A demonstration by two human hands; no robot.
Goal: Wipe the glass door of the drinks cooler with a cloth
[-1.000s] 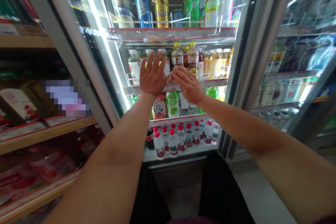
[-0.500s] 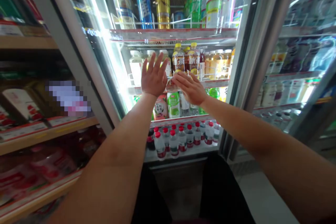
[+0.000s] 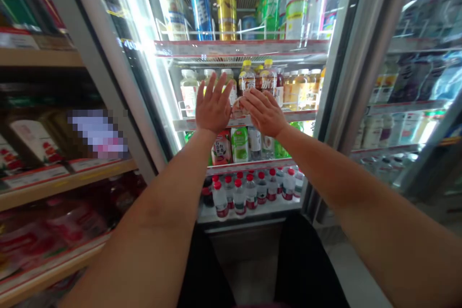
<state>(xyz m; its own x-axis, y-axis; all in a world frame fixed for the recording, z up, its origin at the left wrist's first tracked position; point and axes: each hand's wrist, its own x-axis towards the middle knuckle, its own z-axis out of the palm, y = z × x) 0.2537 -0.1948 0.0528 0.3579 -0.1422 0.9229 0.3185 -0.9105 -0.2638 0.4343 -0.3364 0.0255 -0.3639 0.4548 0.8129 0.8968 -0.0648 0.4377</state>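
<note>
Fingers spread and pointing up, my left hand (image 3: 212,108) is open in front of white-capped bottles (image 3: 189,89) on the middle shelf of a lit drinks cooler. My right hand (image 3: 265,113) is also open, its fingers stretched close together and angled left, in front of yellow-capped tea bottles (image 3: 268,77). A small skin-coloured patch (image 3: 237,107) shows between the hands; whether it is a reflection or part of a hand, I cannot tell. Neither hand visibly holds anything. Whether they touch glass is unclear.
Beer cans (image 3: 226,14) and green bottles (image 3: 270,2) stand on the top shelf. Small red-capped water bottles (image 3: 239,197) line the bottom. A metal door frame (image 3: 364,57) rises at right. Wooden shelves (image 3: 72,180) with packaged goods stand at left.
The view has shifted slightly, so the cooler sits a little further right. My right hand's fingers have dipped and lifted slightly. My left hand keeps its spread pose.
</note>
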